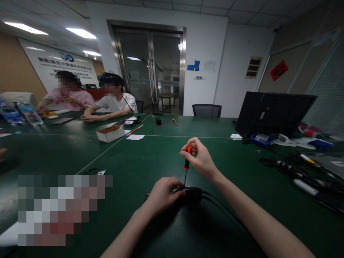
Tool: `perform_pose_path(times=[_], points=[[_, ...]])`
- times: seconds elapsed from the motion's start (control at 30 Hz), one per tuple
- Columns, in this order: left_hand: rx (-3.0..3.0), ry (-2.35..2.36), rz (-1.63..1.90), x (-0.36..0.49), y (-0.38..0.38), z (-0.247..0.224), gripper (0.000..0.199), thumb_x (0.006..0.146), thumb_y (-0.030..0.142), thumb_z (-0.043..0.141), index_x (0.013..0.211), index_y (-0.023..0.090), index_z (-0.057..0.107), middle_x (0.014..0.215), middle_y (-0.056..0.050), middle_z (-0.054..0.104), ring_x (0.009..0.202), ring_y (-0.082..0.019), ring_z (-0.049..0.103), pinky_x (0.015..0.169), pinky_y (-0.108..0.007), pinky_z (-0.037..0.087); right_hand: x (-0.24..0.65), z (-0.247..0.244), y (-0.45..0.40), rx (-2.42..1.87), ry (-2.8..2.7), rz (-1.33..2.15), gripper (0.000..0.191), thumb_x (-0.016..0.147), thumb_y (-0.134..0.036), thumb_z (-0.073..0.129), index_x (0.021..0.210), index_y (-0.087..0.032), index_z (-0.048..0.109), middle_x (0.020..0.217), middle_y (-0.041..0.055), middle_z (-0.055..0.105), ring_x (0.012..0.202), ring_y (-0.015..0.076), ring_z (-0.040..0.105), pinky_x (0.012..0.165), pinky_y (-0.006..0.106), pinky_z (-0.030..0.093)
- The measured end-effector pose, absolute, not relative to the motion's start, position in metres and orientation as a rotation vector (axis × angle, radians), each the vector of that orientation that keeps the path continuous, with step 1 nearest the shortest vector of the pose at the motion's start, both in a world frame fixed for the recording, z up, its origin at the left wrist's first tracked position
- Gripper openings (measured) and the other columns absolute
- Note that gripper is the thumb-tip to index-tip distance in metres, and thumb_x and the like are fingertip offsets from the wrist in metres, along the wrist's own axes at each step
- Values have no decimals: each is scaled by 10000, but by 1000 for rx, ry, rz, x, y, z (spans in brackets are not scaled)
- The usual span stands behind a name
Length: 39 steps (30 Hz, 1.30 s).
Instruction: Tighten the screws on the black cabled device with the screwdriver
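Note:
My right hand (197, 156) is closed around the orange and black handle of a screwdriver (187, 163), held upright with its thin shaft pointing down. The shaft's tip meets a dark device with a black cable (194, 193) lying on the green table. My left hand (165, 193) grips the left end of this device, fingers and thumb on either side near the screwdriver tip. What kind of device it is cannot be made out, and the left fingers hide part of it. Its cable runs off to the right, beneath my right forearm.
A white open box (110, 134) stands ahead to the left, beside a red pencil-like stick (137, 129). Farther back lie a small black block (158, 122) and another orange screwdriver (174, 122). A monitor (274, 114) and cables crowd the right. Two people sit across the table at left.

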State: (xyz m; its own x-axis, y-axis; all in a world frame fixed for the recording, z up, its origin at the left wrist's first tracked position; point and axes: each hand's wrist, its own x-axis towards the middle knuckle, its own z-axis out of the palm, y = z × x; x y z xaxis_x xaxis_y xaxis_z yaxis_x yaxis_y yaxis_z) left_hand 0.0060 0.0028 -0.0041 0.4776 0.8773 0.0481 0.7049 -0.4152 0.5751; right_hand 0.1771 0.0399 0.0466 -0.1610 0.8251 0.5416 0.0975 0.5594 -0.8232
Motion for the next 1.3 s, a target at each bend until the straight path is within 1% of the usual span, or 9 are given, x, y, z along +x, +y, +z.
perform_pose_path(times=[0.17,0.43,0.57,0.7,0.87,0.97,1.1,1.2,1.3], points=[[2243,1311,484,6,4,-6,256,814,330,618,925,173,788,952,-75,767,873,-228,666,743,-272,471,178,44,42,-758,-1580,949,333,780,-318,688,976,-245,429,872,2,680,753,153,661,693,298,547],[2253,1316,482,5,5,-7,248,818,312,629,948,171,785,972,-80,766,895,-233,670,757,-273,474,187,53,42,-803,-1799,663,218,840,-255,586,1047,-229,650,1054,53,669,859,154,629,697,273,528],[2248,1300,486,6,4,-6,251,826,322,625,945,172,787,974,-81,765,902,-234,667,771,-274,478,187,54,42,-817,-1770,729,190,797,-269,637,977,-223,595,907,18,675,802,154,631,684,276,524],[2247,1296,500,6,3,-6,246,824,318,623,944,179,788,981,-72,767,904,-227,663,774,-270,475,186,50,45,-830,-1678,823,282,758,-313,682,927,-244,467,798,-24,656,693,144,618,649,286,523],[2252,1296,492,6,4,-6,240,823,330,618,914,188,788,962,-61,769,891,-217,659,742,-254,464,186,48,48,-823,-1646,963,366,725,-342,719,923,-246,426,862,-9,671,756,158,665,684,309,547],[2260,1300,486,5,4,-6,245,825,336,622,927,184,785,975,-64,768,896,-214,660,738,-248,461,189,51,47,-829,-1698,872,278,750,-337,708,924,-228,519,866,-1,651,791,158,647,697,299,540],[2252,1330,475,5,4,-6,245,816,318,625,942,179,783,982,-73,766,909,-226,663,747,-257,467,192,55,47,-828,-1837,757,208,835,-293,577,1021,-218,635,905,22,646,792,156,615,654,278,517],[2246,1333,474,6,4,-6,242,813,322,629,937,184,785,975,-70,769,917,-229,664,754,-260,470,193,54,46,-811,-1855,812,223,838,-294,584,1048,-221,596,925,25,659,816,160,636,677,284,523],[2243,1317,477,6,4,-6,253,819,338,630,945,184,786,972,-69,770,904,-230,667,757,-267,472,191,52,46,-827,-1799,840,280,782,-332,681,968,-235,496,909,15,670,797,161,645,697,301,533]])
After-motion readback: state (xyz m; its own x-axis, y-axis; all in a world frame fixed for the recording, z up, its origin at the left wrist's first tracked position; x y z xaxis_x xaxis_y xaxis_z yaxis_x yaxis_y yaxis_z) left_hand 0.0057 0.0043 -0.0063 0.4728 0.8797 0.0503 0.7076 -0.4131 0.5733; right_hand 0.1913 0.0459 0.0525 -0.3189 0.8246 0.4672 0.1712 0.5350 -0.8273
